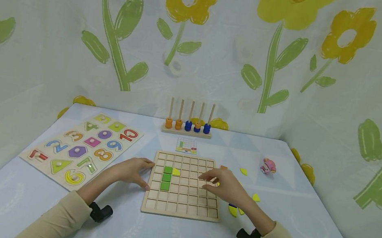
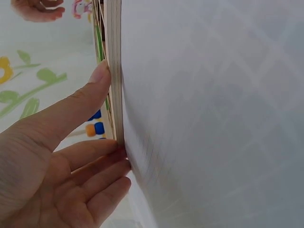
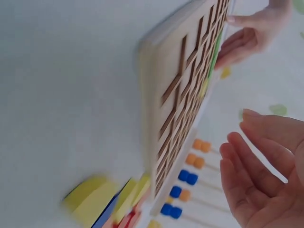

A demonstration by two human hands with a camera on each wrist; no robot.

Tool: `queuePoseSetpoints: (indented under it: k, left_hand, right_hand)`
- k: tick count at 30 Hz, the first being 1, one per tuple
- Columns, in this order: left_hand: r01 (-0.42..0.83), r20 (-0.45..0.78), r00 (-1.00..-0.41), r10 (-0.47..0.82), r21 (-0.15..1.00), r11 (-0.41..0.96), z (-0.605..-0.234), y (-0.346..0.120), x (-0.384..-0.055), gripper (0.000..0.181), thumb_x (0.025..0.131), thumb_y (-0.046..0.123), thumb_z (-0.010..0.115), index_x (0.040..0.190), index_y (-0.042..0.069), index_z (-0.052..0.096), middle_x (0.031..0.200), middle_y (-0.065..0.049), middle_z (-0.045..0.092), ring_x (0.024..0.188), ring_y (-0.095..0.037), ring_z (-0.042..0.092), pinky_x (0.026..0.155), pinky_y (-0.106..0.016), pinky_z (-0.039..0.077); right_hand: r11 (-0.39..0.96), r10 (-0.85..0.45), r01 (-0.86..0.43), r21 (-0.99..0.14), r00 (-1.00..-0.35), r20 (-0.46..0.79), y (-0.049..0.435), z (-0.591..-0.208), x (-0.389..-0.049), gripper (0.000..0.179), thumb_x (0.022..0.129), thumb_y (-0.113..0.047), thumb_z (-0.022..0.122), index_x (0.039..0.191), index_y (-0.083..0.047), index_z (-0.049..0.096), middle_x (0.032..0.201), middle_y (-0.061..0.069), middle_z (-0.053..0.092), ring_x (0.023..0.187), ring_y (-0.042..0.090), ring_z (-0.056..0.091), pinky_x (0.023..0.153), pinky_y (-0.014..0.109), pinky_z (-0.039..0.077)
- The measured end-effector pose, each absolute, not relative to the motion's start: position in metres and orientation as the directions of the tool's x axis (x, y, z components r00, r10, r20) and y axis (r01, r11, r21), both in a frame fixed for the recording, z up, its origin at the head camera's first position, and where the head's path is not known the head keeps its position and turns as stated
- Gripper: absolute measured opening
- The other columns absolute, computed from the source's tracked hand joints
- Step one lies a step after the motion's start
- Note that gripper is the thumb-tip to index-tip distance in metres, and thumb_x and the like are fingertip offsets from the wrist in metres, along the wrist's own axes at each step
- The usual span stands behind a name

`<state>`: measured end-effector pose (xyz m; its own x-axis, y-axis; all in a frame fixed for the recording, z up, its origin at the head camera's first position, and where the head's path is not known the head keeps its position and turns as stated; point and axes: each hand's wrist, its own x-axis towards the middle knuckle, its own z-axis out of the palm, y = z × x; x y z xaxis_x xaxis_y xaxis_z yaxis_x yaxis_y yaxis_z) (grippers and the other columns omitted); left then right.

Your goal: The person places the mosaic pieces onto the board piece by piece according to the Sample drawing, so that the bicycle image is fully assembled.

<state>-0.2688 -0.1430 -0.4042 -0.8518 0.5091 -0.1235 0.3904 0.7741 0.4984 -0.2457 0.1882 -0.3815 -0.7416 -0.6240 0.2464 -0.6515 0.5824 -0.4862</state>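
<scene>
A wooden grid board (image 1: 181,208) lies flat on the table. Along its left part sit green squares (image 1: 166,177) in a column, with a yellow quarter-round piece (image 1: 176,172) beside the top one. My left hand (image 1: 132,171) touches the board's left edge with thumb and fingertips; in the left wrist view the thumb (image 2: 71,107) rests against the side. Above the right part of the board hovers my right hand (image 1: 223,183), its fingers loosely bent and apart from the thumb. No piece shows between them in the right wrist view, where the palm (image 3: 266,190) faces the camera.
Loose yellow pieces (image 1: 233,211) and an orange piece (image 1: 223,168) lie right of the board. Behind it are a pattern card (image 1: 187,145) and a bead rack (image 1: 187,132). A number puzzle (image 1: 88,145) lies left; a pink toy (image 1: 268,166) stands right.
</scene>
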Motion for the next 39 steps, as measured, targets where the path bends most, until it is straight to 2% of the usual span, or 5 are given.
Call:
queuePoseSetpoints:
  k: [7,22,31,35,39]
  left_hand:
    - [0.385,-0.127,-0.854,0.505,0.498,0.777,-0.407,-0.144,-0.27,0.083,0.073,0.03,0.085,0.138,-0.006,0.047,0.142,-0.023,0.046,0.132,-0.041,0.039,0.108,-0.051,0.034]
    - [0.396,-0.12,-0.851,0.512,0.495,0.773,-0.406,-0.145,-0.269,0.084,0.073,0.03,0.085,0.138,-0.006,0.047,0.142,-0.023,0.045,0.132,-0.041,0.039,0.108,-0.052,0.034]
    - [0.396,-0.124,-0.85,0.511,0.49,0.777,-0.406,-0.145,-0.271,0.084,0.072,0.031,0.085,0.138,-0.006,0.047,0.142,-0.022,0.045,0.133,-0.04,0.039,0.108,-0.051,0.034]
    - [0.399,-0.123,-0.849,0.513,0.487,0.777,-0.406,-0.145,-0.271,0.084,0.072,0.031,0.085,0.138,-0.006,0.047,0.142,-0.022,0.045,0.133,-0.04,0.039,0.108,-0.051,0.034]
    - [0.404,-0.12,-0.848,0.516,0.484,0.776,-0.406,-0.144,-0.271,0.084,0.073,0.031,0.085,0.138,-0.006,0.047,0.142,-0.023,0.045,0.133,-0.04,0.039,0.108,-0.051,0.034]
  right_hand:
    - [0.621,-0.609,-0.622,-0.476,-0.766,0.207,0.227,-0.385,-0.232,0.021,0.082,-0.004,0.076,0.102,-0.004,0.072,0.096,0.005,0.071,0.085,0.02,0.063,0.072,0.03,0.056]
    - [0.593,-0.673,-0.615,-0.52,-0.733,0.098,0.288,-0.391,-0.222,0.021,0.081,0.001,0.074,0.1,-0.007,0.071,0.095,0.0,0.07,0.085,0.017,0.064,0.07,0.032,0.058]
    - [0.745,-0.52,-0.466,-0.477,-0.854,0.022,0.296,-0.394,-0.219,0.018,0.077,-0.016,0.082,0.089,-0.011,0.068,0.084,-0.006,0.064,0.074,0.011,0.057,0.062,0.022,0.054]
    - [0.765,-0.5,-0.442,-0.468,-0.866,0.001,0.295,-0.397,-0.22,0.019,0.077,-0.016,0.082,0.086,-0.011,0.067,0.081,-0.006,0.062,0.071,0.009,0.055,0.06,0.02,0.052]
    - [0.743,-0.522,-0.447,-0.499,-0.853,-0.014,0.294,-0.396,-0.22,0.015,0.078,-0.007,0.079,0.088,-0.009,0.067,0.083,-0.005,0.063,0.074,0.011,0.057,0.063,0.021,0.053]
